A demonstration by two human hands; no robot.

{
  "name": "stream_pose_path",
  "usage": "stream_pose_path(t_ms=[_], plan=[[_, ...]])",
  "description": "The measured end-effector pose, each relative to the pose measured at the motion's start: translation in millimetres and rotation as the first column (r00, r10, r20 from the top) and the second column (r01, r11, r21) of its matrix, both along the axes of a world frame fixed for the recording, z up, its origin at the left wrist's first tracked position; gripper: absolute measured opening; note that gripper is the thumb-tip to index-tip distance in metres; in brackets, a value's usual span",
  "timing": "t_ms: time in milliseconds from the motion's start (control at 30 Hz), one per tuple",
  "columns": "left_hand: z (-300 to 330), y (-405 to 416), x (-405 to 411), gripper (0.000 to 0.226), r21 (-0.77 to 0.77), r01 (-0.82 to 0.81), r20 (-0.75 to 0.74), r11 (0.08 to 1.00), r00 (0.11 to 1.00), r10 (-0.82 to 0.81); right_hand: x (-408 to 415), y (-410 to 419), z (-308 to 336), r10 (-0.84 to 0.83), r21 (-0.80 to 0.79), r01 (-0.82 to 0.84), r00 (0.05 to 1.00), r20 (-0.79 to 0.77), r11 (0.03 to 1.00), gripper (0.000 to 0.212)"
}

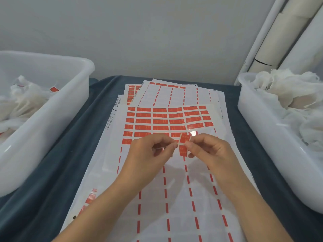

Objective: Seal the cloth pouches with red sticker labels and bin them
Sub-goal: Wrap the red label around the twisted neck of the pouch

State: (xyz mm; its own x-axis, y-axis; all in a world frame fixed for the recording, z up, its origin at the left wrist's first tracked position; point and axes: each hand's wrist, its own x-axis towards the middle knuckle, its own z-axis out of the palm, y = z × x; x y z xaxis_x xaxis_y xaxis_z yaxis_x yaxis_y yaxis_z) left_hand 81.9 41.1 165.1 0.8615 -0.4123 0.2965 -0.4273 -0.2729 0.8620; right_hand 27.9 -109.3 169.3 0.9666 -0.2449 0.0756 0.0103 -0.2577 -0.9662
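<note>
We see both hands pinching one red sticker label (183,143) above the sticker sheet (164,119).
Left hand (148,151) and right hand (208,149) fingers clamped on it; print unreadable.

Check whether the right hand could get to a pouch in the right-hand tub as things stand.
Probably yes, but not right now: nothing stands between the right hand and the open right tub of cloth pouches. However, its fingers pinch a red sticker together with the left hand.

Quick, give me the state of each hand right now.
Left hand: closed in a pinch on the edge of the red sticker label.
Right hand: closed, pinching the same label's other side.
</note>
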Motion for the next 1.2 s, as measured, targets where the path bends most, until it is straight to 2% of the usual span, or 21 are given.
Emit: stream_pose_path(t_ms=[200, 400, 633, 733, 867, 967, 1033, 1200], plan=[[1, 0, 0, 0.025, -0.003, 0.014, -0.022, 1.000, 1.000, -0.015, 0, 0, -2, -0.016, -0.041, 0.017, 1.000, 0.027, 0.999, 0.019], [2, -1, 0, 0.024, -0.029, 0.017, -0.080, 0.999, 0.997, -0.019, 1, 0, -4, -0.016, -0.155, 0.023, 0.999, 0.051, 0.988, 0.018], [3, 0, 0, 0.020, -0.029, 0.043, -0.072, 0.999, 0.996, -0.045, 1, 0, -6, -0.002, -0.194, 0.016, 0.997, 0.072, 0.981, 0.017], [4, 1, 0, 0.019, -0.059, 0.050, -0.104, 0.997, 0.993, -0.056, 0, -3, -4, 0.009, -0.154, 0.003, 0.997, 0.080, 0.988, 0.018], [6, 1, 2, 0.014, -0.123, 0.000, -0.225, 0.992, 0.974, -0.028, -1, -2, 1, 0.003, -0.088, 0.006, 0.994, 0.105, 0.996, 0.027], [7, 4, 6, 0.013, -0.180, -0.077, -0.355, 0.981, 0.935, 0.008, 0, -9, 6, -0.116, -0.008, 0.118, 0.984, 0.132, 0.993, 0.038], [7, 5, 8, 0.014, -0.216, -0.101, -0.408, 0.971, 0.913, 0.004, 0, -14, 9, -0.180, 0.023, 0.179, 0.975, 0.128, 0.984, 0.035], [6, 2, 5, 0.013, -0.222, -0.063, -0.400, 0.973, 0.916, -0.031, -1, 2, 6, -0.009, 0.017, 0.009, 1.000, 0.018, 1.000, 0.030]])
